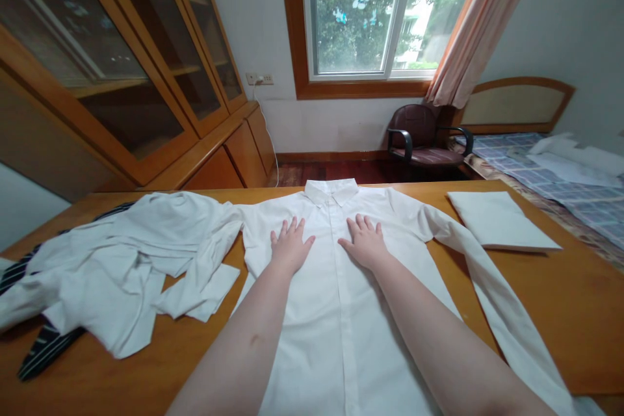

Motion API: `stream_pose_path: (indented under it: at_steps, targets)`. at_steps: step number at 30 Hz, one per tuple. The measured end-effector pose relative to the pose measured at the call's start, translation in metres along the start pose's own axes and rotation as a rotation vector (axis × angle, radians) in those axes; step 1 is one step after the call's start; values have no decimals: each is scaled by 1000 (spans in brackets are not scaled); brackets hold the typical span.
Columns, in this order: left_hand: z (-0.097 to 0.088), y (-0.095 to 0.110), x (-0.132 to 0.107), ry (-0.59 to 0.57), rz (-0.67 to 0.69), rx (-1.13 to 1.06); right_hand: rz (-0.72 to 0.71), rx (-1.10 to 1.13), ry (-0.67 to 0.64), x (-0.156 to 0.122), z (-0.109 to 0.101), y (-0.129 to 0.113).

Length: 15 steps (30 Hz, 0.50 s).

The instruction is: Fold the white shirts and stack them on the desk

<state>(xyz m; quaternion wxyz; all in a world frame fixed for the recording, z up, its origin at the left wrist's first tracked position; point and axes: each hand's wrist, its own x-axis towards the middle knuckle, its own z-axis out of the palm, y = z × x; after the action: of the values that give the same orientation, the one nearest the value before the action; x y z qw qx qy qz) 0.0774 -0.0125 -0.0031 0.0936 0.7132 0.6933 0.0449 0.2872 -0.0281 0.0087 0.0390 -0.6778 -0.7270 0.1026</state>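
Note:
A white button-up shirt [316,312] lies spread front side up on the wooden table, its collar pointing away from me. Flat on the left chest of the cloth rests my left hand [291,247], fingers spread. My right hand [364,242] lies on the other side of the button placket, also with fingers apart. Neither hand grips anything. One sleeve stretches out along the right and runs down toward the near edge. The other sleeve bends at the left, beside a heap of clothes. My forearms cover parts of the lower shirt.
Rumpled white clothes [112,266] with a black striped garment [49,344] under them lie on the table [550,312] at left. A folded white cloth [502,221] sits at right. Beyond are a glass-door cabinet [146,162], an office chair [424,136] and a bed [575,175].

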Motion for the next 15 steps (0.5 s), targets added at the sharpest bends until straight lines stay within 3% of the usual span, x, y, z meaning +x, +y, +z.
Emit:
stream_pose_path:
  at_steps: [3, 5, 7, 10, 12, 15]
  targets:
    - [-17, -16, 1, 25, 89, -59, -34, 9, -17, 4, 6, 9]
    - [-35, -28, 0, 107, 73, -90, -40, 5, -7, 5, 6, 10]
    - [-57, -42, -4, 234, -65, -44, -35, 4, -1, 5, 4, 9]
    - [-85, -65, -15, 369, -390, 58, -24, 8, 4, 5, 4, 7]
    - [-95, -84, -21, 324, -582, 74, -27, 12, 12, 5, 5, 6]
    - [-94, -116, -21, 130, -779, 15, -34, 13, 20, 6, 6, 7]
